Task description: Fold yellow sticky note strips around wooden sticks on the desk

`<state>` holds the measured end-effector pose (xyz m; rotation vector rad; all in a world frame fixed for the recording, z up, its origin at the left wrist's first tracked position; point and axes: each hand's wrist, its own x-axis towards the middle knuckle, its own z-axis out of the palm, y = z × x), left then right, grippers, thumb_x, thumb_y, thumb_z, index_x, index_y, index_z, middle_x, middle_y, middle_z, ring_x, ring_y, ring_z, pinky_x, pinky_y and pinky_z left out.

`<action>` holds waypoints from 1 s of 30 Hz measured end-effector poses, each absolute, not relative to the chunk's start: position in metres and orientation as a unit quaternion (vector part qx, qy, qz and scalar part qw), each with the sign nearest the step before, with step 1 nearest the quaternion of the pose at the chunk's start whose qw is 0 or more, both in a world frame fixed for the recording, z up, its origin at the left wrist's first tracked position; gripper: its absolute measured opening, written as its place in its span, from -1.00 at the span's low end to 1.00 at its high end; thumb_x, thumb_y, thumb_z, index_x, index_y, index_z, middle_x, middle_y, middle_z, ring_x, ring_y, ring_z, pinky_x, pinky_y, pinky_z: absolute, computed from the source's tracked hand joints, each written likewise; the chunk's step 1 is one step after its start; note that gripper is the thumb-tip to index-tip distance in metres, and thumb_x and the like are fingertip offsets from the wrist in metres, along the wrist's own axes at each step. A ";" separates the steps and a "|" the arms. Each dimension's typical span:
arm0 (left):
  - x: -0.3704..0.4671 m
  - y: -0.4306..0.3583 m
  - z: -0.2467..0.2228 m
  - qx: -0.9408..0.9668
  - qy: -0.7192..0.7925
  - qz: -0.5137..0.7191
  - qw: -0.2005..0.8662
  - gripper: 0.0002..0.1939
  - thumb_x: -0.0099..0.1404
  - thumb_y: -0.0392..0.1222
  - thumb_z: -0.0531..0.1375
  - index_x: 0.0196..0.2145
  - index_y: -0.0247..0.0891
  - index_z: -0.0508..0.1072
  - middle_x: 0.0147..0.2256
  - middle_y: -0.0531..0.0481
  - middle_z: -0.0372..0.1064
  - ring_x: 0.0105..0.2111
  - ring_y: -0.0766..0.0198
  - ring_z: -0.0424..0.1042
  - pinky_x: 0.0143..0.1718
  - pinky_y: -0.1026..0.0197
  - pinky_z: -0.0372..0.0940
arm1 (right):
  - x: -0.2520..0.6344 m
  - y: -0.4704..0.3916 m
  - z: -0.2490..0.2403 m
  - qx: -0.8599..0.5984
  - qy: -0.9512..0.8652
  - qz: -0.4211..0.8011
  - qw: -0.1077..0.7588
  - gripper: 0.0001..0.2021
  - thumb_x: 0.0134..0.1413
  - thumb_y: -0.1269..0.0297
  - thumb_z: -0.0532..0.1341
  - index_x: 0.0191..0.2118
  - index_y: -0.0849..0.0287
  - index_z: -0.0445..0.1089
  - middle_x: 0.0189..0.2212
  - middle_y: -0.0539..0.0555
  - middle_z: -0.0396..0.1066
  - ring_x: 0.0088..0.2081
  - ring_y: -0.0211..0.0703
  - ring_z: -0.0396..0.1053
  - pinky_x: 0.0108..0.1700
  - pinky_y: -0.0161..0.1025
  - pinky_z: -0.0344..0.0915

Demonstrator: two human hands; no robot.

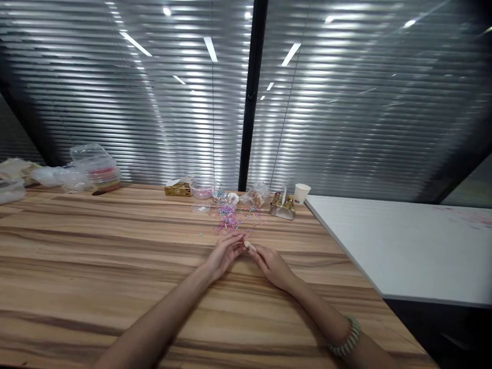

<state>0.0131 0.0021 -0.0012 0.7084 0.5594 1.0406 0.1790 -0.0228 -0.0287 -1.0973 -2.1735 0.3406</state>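
My left hand [226,254] and my right hand [273,267] meet above the wooden table, just in front of a loose pile of small pink, purple and pale blue pieces [229,221]. Between the thumb and fingers of my right hand is a small whitish lump [249,246], its kind too small to tell. The left fingers curl toward the lump's far end, their tips pressed together. Whether they grip the lump or a tiny piece is hidden. Behind the pile, a clear cup [226,206] lies with more of these pieces in and before it.
Along the window stand a gold box [178,189], a clear round tub [202,190], a crumpled clear bag [257,196], a gold tissue pack [283,206] and a paper cup [302,193]. Stacked plastic containers [103,177] sit far left. A white table [407,246] adjoins on the right.
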 end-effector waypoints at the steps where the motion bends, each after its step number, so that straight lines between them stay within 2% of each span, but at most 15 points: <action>1: 0.013 0.002 -0.001 0.322 0.261 0.481 0.773 -0.90 0.05 -0.38 0.22 -0.40 -0.37 0.47 -0.44 -0.01 0.39 -0.41 0.36 0.38 -0.30 0.33 0.26 | 0.179 -0.023 -0.029 -0.422 -0.833 0.131 0.334 -0.71 0.22 0.26 -0.08 -0.03 0.15 0.26 -0.15 0.11 0.39 -0.18 -0.13 0.36 -0.17 -0.23 0.26; 9: 0.012 0.004 0.001 0.320 0.277 0.491 0.761 -0.92 0.08 -0.41 0.19 -0.40 -0.37 0.44 -0.51 0.00 0.39 -0.46 0.36 0.40 -0.31 0.31 0.31 | 0.178 -0.026 -0.025 -0.428 -0.834 0.123 0.327 -0.71 0.23 0.23 -0.11 -0.13 0.16 0.29 -0.36 0.07 0.43 -0.39 -0.16 0.37 -0.38 -0.30 0.22; 14: 0.012 0.005 0.000 0.310 0.284 0.493 0.761 -0.91 0.09 -0.41 0.17 -0.39 -0.38 0.43 -0.50 -0.01 0.40 -0.45 0.37 0.41 -0.32 0.36 0.32 | 0.178 -0.026 -0.025 -0.431 -0.830 0.127 0.330 -0.69 0.24 0.20 -0.13 -0.15 0.16 0.29 -0.42 0.06 0.41 -0.42 -0.19 0.35 -0.42 -0.32 0.19; 22: 0.012 0.004 0.000 0.312 0.256 0.475 0.782 -0.87 0.06 -0.41 0.19 -0.36 -0.37 0.44 -0.51 0.01 0.38 -0.47 0.39 0.39 -0.38 0.37 0.30 | 0.176 -0.027 -0.025 -0.421 -0.835 0.125 0.332 -0.70 0.24 0.23 -0.13 -0.12 0.15 0.29 -0.39 0.05 0.42 -0.42 -0.20 0.35 -0.41 -0.33 0.18; 26: 0.013 0.003 0.000 0.327 0.244 0.463 0.787 -0.87 0.04 -0.39 0.22 -0.37 -0.36 0.45 -0.46 0.00 0.39 -0.42 0.38 0.38 -0.34 0.35 0.28 | 0.177 -0.026 -0.027 -0.431 -0.829 0.120 0.335 -0.70 0.23 0.22 -0.10 -0.15 0.16 0.32 -0.39 0.06 0.43 -0.41 -0.18 0.37 -0.36 -0.32 0.22; 30: 0.013 0.004 -0.003 0.346 0.238 0.458 0.784 -0.86 0.04 -0.37 0.23 -0.36 -0.36 0.46 -0.40 -0.04 0.39 -0.38 0.37 0.37 -0.32 0.36 0.26 | 0.178 -0.025 -0.028 -0.427 -0.828 0.118 0.343 -0.69 0.21 0.22 -0.07 -0.03 0.14 0.27 -0.25 0.10 0.43 -0.27 -0.13 0.39 -0.25 -0.27 0.27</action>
